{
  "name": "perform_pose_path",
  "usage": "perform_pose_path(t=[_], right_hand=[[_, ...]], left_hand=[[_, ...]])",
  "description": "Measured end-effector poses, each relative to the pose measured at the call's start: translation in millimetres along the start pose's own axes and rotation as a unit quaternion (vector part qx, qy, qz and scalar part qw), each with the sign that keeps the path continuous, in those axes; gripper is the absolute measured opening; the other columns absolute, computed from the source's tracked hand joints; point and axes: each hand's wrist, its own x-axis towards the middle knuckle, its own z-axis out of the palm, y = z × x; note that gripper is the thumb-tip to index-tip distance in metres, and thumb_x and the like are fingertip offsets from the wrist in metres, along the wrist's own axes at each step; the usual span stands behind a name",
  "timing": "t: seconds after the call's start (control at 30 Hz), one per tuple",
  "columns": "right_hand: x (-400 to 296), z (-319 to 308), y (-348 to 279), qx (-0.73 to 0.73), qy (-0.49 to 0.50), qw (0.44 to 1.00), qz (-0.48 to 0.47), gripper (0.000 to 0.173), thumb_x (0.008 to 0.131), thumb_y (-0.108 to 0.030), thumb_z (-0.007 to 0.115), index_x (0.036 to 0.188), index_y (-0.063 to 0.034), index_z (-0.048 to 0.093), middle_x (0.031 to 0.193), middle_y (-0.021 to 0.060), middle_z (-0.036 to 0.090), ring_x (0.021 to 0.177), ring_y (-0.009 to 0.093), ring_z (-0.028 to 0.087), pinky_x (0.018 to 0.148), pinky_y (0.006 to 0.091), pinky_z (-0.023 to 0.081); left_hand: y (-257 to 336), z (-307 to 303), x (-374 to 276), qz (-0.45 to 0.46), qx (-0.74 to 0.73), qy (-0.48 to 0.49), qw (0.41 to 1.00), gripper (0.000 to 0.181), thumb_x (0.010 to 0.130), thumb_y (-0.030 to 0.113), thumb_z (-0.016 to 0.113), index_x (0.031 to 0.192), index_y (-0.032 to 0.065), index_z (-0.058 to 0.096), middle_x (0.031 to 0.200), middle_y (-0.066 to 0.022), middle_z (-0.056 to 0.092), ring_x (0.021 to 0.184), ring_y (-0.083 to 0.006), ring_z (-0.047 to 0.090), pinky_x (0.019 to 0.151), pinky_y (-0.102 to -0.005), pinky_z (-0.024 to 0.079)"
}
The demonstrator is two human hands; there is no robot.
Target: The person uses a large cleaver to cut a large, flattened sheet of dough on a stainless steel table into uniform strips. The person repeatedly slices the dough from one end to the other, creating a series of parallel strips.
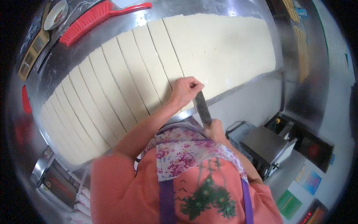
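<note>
A large flat sheet of pale dough (229, 50) lies on a metal worktop (180, 116). Its left part is divided by long cuts into several strips, while the right part is whole apart from small marks. My left hand (186, 91) is over the dough near its front edge, its fingers pinched at the far end of a long flat dark blade (203, 107). The near end of that blade is in my right hand (215, 130), close to my apron at the worktop's front edge. The blade slants across the dough's front edge, right of the last cut.
A red bench brush (89, 21) lies behind the dough at the back left, beside a white bowl (56, 15). A wooden frame (33, 56) stands at the far left. Right of me is a boxy metal appliance (264, 142).
</note>
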Motion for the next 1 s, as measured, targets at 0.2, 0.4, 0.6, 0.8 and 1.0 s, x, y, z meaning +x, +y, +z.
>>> perform_pose_path(t=[0.2,0.4,0.6,0.8,1.0], right_hand=[[102,-65,-84,0.019,0.078,0.994,-0.072,0.012,0.070,-0.001,0.056,0.071,0.0100,0.058,0.066,0.0308,0.055,0.064,0.045,0.060,0.057,0.0469,0.047],[202,-65,-104,0.096,0.095,0.989,-0.054,0.019,0.073,-0.008,0.060,0.067,0.0096,0.054,0.058,0.0279,0.049,0.050,0.035,0.054,0.052,0.0426,0.045],[219,-57,-106,0.073,0.056,0.993,-0.077,0.032,0.085,-0.017,0.061,0.066,0.0085,0.057,0.052,0.0090,0.051,0.044,0.018,0.053,0.043,0.0365,0.043],[221,-58,-119,0.094,0.052,0.994,-0.031,0.030,0.079,-0.017,0.060,0.067,0.0102,0.056,0.052,0.0212,0.050,0.049,0.020,0.053,0.051,0.0399,0.045],[223,-56,-116,0.096,0.052,0.992,-0.062,0.035,0.082,-0.020,0.061,0.062,0.0085,0.055,0.049,0.0081,0.048,0.047,0.014,0.048,0.045,0.0352,0.041]], left_hand=[[88,-59,106,0.170,0.070,0.072,0.980,0.025,0.087,0.024,0.065,0.086,0.0004,0.072,0.072,-0.0060,0.069,0.066,-0.0107,0.062,0.062,-0.0283,0.051],[107,-102,199,0.254,0.159,0.089,0.950,0.023,0.083,0.024,0.066,0.087,0.0018,0.072,0.073,-0.0086,0.069,0.067,-0.0151,0.064,0.066,-0.0306,0.051],[84,-110,218,0.205,0.161,0.102,0.960,0.024,0.081,0.025,0.067,0.083,0.0016,0.071,0.073,-0.0095,0.069,0.070,-0.0179,0.066,0.069,-0.0329,0.052],[79,-116,224,0.190,0.163,0.090,0.964,0.021,0.082,0.024,0.067,0.083,0.0032,0.072,0.074,-0.0083,0.069,0.070,-0.0175,0.066,0.069,-0.0324,0.052],[78,-122,227,0.186,0.155,0.068,0.968,0.020,0.085,0.023,0.068,0.084,0.0035,0.072,0.072,-0.0052,0.068,0.067,-0.0129,0.065,0.066,-0.0297,0.052]])
